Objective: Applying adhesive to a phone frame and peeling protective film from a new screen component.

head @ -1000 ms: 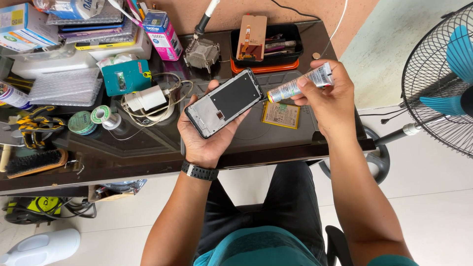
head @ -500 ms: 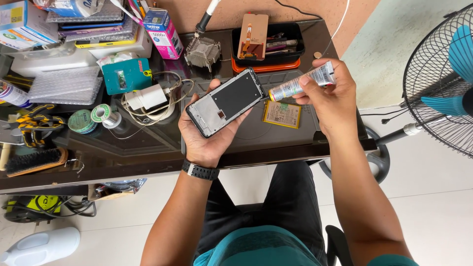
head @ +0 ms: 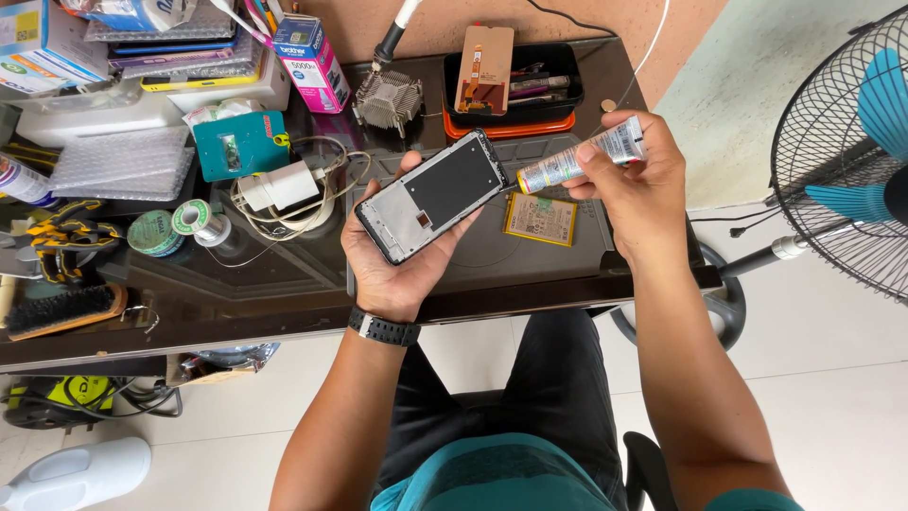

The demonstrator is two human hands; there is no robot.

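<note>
- Knees and a teal shirt fill the bottom edge, and they hide the floor right under the person.
- Left hand [head: 397, 255], with a black watch on the wrist, is cupped under a phone frame [head: 437, 195]. The fingers curl up round its edges and grip it. The palm is hidden under the frame.
- Phone frame is tilted, held just above the front part of the bench [head: 284, 284]. It has a grey rim and a flat black middle with a small pale patch. Its screen side cannot be seen.
- Right hand [head: 636, 185] is closed round a small glue tube [head: 579, 162]. The tube is silver with a coloured band. Its tip is right at the top corner of the frame; I cannot tell if it touches.
- A yellow flat battery [head: 540, 219] lies on the bench, partly hidden by the frame and the right hand.
- Farther back stands a black tray [head: 558, 114] with an orange base. A brown phone part leans in it.
- A fan [head: 842, 161] on the right and the boxes at the top left are cut off by the picture's edge.
</note>
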